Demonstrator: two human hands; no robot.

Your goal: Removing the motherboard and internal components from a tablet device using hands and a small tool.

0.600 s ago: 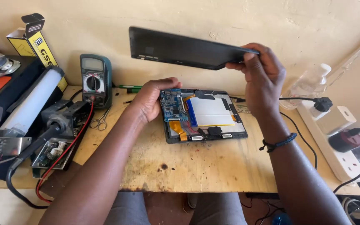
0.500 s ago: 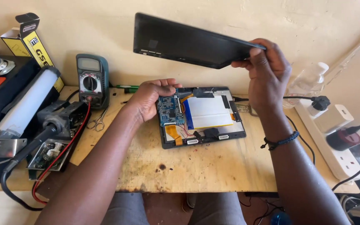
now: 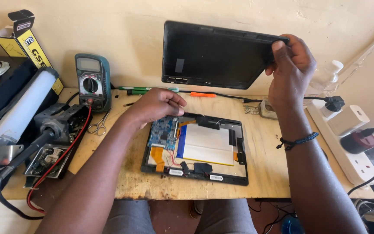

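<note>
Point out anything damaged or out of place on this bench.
The wooden bench top is scorched and chipped along its front edge. The tablet lies opened, circuitry bare, its back cover lifted in the right hand.

The opened black tablet body with its exposed circuit board and flat battery (image 3: 195, 149) lies on the worn plywood bench (image 3: 265, 173), the left hand (image 3: 154, 105) resting on its upper-left corner. Above and behind it, the right hand (image 3: 290, 71) holds the black plastic back cover (image 3: 215, 56) upright. Left of the tablet — steel scissors (image 3: 98, 124), then the green multimeter (image 3: 91, 82) against the wall. At the right edge lies the white power strip (image 3: 347, 147).
</note>
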